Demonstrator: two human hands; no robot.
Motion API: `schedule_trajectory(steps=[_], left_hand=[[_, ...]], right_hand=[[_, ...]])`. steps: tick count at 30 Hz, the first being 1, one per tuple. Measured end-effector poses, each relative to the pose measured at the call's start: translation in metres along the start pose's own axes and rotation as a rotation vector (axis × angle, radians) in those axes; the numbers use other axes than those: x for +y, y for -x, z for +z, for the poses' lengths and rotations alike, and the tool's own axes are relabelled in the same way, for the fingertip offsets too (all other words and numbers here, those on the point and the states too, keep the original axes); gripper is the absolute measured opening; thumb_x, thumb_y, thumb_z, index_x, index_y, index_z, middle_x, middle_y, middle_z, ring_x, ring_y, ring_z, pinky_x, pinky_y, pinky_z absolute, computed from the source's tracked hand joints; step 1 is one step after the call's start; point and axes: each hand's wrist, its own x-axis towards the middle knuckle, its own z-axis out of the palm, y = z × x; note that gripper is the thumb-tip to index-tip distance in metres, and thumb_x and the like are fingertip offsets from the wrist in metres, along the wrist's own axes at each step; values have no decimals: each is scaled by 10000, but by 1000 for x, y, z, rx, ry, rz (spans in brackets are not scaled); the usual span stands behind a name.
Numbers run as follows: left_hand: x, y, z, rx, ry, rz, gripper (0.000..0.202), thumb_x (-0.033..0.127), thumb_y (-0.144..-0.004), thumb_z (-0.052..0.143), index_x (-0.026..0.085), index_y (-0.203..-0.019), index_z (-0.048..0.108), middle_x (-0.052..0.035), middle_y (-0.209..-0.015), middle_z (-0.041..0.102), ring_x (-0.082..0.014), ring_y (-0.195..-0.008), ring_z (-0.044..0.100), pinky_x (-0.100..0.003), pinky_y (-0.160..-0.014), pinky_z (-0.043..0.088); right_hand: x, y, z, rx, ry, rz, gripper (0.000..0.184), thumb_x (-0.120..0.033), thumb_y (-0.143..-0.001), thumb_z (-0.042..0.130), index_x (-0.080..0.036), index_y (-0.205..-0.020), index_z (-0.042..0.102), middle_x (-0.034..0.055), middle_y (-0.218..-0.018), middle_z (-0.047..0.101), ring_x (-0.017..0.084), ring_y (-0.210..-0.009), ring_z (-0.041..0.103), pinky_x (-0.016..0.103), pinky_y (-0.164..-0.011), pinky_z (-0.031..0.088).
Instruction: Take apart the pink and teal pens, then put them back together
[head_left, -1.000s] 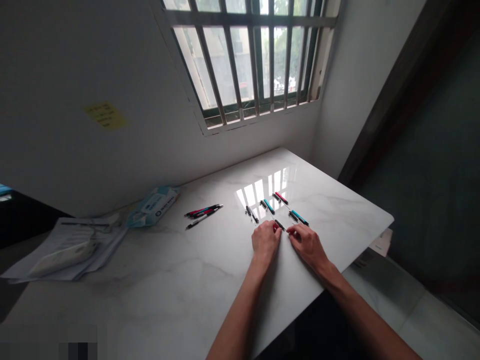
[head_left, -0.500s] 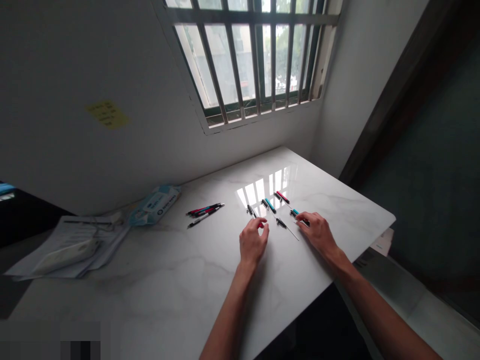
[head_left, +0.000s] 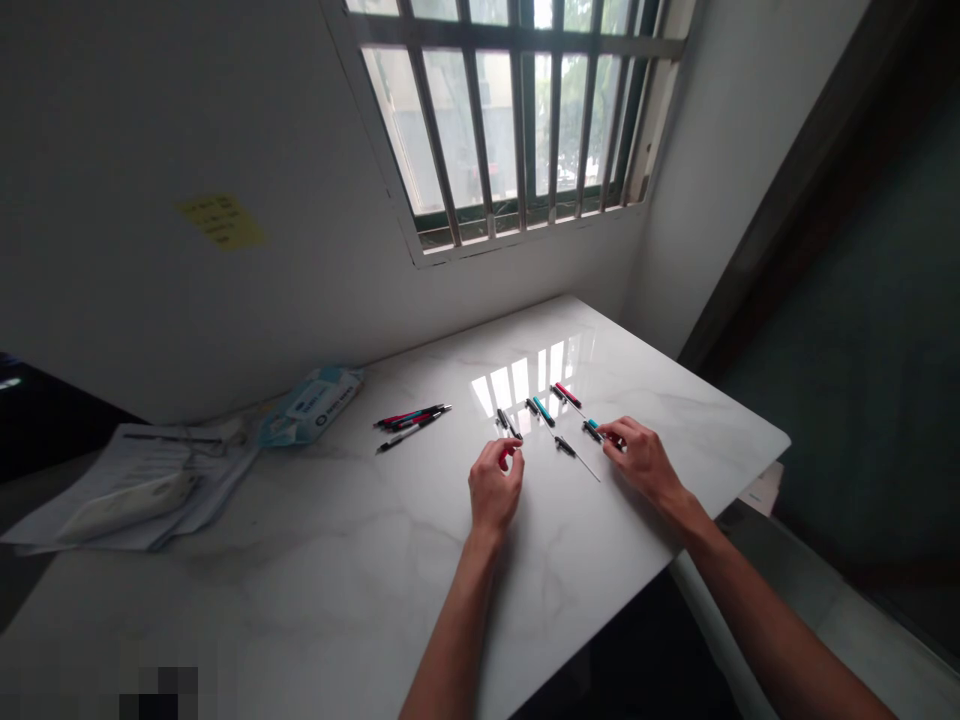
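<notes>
My left hand (head_left: pixel 494 487) rests on the white marble table (head_left: pixel 360 560) with fingers curled round a small red pen part (head_left: pixel 510 452). My right hand (head_left: pixel 643 461) lies further right, fingertips pinched on the teal pen part (head_left: pixel 594 428). Between the hands lies a black pen piece with its thin refill (head_left: pixel 576 457) sticking out. Behind them sit a black pen part (head_left: pixel 507 423), a teal one (head_left: pixel 541 411) and a red one (head_left: pixel 567 394). A bunch of whole pens (head_left: pixel 411 419) lies to the left.
A blue pack of wipes (head_left: pixel 311 405) and a stack of papers (head_left: pixel 127 490) lie at the table's left, against the wall. A barred window (head_left: pixel 517 110) is behind. The table's right edge drops off close to my right hand.
My hands have come apart. The left drew back and to the left with the red part. The right moved right onto the teal part, leaving the black piece and refill on the table.
</notes>
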Motion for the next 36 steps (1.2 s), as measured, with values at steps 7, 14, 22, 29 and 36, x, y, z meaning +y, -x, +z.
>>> schedule_trajectory(steps=[7,14,22,29,36], left_hand=[[-2,0,0,-4,36,-17,184,238,-925,559,234,-963,739,-21,-941,723,-156,-720,568,-287,-774,476],[-2,-1,-1,-8,149,-72,228,338,-958,556,229,-1042,738,-37,-985,721,-164,-763,595,-289,-797,499],[-14,-7,1,18,376,-181,480,499,-1016,417,197,-1196,743,-32,-797,614,-182,-745,581,-289,-743,507],[-11,-9,4,-2,589,-224,434,508,-943,621,191,-1198,775,-53,-924,703,-187,-929,632,-283,-873,495],[-10,-7,4,-51,685,-254,493,538,-866,742,180,-1203,781,1,-736,605,-119,-678,530,-227,-632,439]], right_hand=[[2,-4,-3,-2,-9,-15,155,-191,-894,599,-214,-917,750,48,-942,754,204,-790,698,343,-795,550],[6,-2,4,-30,103,-69,189,-172,-890,603,-221,-998,750,62,-945,775,259,-899,684,411,-892,533],[-2,1,-5,30,127,-68,197,-223,-925,628,-219,-1082,747,78,-976,773,287,-931,675,452,-921,506],[-70,16,17,-107,-204,-36,152,-342,-962,667,-242,-1056,732,48,-1023,766,220,-869,690,343,-785,542],[-46,12,21,23,-12,-96,183,-196,-987,589,-252,-1002,762,62,-1001,764,269,-972,664,415,-917,519]])
